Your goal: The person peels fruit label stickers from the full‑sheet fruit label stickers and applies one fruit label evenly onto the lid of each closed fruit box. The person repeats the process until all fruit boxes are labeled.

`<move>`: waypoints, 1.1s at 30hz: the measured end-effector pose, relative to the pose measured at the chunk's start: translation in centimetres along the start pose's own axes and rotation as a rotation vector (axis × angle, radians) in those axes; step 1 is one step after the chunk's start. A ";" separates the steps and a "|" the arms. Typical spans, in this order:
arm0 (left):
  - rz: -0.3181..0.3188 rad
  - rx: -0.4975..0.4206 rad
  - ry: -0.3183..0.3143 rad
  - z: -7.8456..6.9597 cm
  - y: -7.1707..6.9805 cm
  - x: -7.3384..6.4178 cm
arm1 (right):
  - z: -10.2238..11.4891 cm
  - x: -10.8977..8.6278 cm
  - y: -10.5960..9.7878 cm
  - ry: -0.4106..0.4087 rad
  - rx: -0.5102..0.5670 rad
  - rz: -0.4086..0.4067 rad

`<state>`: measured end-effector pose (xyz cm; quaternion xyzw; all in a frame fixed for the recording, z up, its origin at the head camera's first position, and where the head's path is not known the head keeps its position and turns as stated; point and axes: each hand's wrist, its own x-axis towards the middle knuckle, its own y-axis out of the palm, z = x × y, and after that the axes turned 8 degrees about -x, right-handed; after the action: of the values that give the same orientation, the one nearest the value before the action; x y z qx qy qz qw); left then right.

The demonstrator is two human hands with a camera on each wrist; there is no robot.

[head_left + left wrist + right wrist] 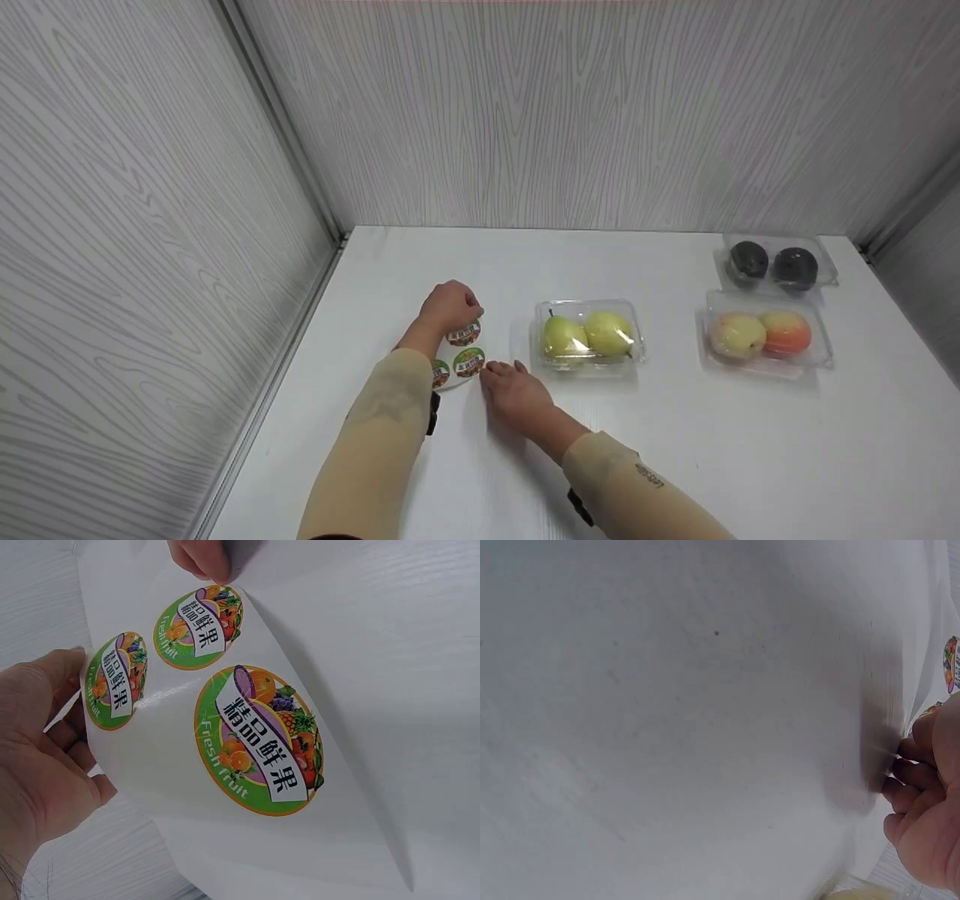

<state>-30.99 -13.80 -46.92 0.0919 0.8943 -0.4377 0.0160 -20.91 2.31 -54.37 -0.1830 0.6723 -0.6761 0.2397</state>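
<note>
A white sheet of round fruit stickers point(180, 795) is bent upward between my hands. Three labels show, each with a green and orange rim, fruit pictures and the words "Fresh fruit". My left hand point(450, 306) grips the far edge of the sheet; in the left wrist view its thumb and fingers curl round the edge beside one sticker point(115, 681). At the near right edge my right hand point(517, 394) pinches the sheet next to another sticker point(469, 362). In the right wrist view the curled fingers point(915, 791) lie close over the white table.
Right of my hands stands a clear plastic box point(592, 367) holding two green pears point(609, 334). Farther right, another clear box point(817, 352) holds two yellow-red fruits point(739, 336). Behind it sits a box with two dark fruits point(795, 268). Grey wood-grain walls point(525, 112) enclose the table point(675, 450).
</note>
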 end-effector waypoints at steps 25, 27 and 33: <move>0.156 0.148 0.008 -0.4 -3.5 -1.8 | -0.8 -0.6 -0.2 -0.030 0.176 -0.082; 0.165 0.146 0.006 -0.3 -3.8 -2.1 | -0.9 -0.7 -0.1 -0.033 0.231 -0.114; 0.149 0.100 -0.018 -0.1 -5.2 -3.1 | -0.8 -0.8 -0.3 0.016 0.357 -0.159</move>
<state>-28.89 -17.31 -42.41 0.1551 0.8617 -0.4803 0.0521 -20.78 3.41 -54.01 -0.1844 0.5269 -0.8029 0.2088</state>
